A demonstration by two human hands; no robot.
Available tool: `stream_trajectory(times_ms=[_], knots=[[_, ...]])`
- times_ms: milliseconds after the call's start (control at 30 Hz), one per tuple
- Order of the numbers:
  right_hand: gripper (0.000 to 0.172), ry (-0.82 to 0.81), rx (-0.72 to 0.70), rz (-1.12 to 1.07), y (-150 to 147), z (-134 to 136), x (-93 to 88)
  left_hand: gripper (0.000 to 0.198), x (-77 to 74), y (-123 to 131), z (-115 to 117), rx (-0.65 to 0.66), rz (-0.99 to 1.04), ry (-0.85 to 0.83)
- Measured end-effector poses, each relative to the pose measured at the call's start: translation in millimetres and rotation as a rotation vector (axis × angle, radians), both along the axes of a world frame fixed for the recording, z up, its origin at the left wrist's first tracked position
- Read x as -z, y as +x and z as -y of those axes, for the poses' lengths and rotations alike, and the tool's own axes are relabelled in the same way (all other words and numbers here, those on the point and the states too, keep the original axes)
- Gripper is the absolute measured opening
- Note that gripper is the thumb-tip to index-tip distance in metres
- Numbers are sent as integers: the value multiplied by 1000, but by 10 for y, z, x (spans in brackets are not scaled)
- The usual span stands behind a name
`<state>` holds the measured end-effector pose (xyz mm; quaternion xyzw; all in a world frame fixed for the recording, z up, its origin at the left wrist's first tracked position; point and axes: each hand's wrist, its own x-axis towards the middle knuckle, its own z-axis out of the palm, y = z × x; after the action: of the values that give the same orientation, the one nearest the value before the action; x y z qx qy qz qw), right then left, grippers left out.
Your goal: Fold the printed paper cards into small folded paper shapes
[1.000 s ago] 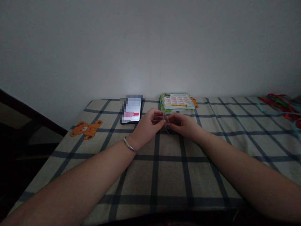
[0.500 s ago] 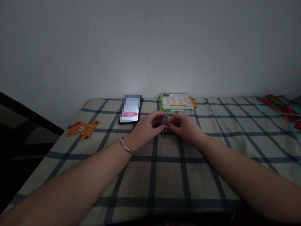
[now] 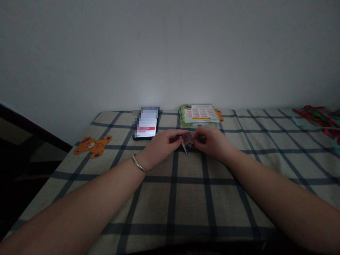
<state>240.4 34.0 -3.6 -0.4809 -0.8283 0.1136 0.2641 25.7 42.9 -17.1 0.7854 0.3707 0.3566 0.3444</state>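
Pinching a small folded paper (image 3: 188,140) between thumb and fingers, my left hand (image 3: 166,143) holds its left side while my right hand (image 3: 211,141) grips its right side, over the checked cloth (image 3: 160,205). Beyond lie a phone (image 3: 147,123), left, and a stack of cards (image 3: 201,114), right, near the wall (image 3: 170,53); tangled ribbons (image 3: 315,116) lie far right.

Left hand (image 3: 162,146) and right hand (image 3: 216,142) pinch small folded paper (image 3: 188,139) near frame centre; lit smartphone (image 3: 147,122) left of centre.
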Motion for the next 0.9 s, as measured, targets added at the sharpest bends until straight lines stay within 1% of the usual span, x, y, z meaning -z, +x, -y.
stream_trajectory(times_ms=[100,200,267,400,533,667,800,900], knots=[[3,24,3,35,9,-22,3,31,-8,2,9,-6,-55,33],[6,-28,43,-8,-15,-5,-5,33,-6,34,40,-35,-75,55],[10,-48,73,-51,-37,17,-12,37,-8,60,70,-64,-107,100],[12,-43,72,-76,-59,42,-10,36,-26,84,111,-123,-181,177],[11,-56,58,-71,-55,39,11,32,-60,76,104,-101,-212,187],[6,-87,70,-56,-57,41,11,33,-86,56,85,-90,-225,207],[8,-83,80,-33,-72,59,-15,33,-82,39,70,-97,-232,187],[8,-67,74,6,-85,68,-29,32,-63,43,57,-113,-229,209]])
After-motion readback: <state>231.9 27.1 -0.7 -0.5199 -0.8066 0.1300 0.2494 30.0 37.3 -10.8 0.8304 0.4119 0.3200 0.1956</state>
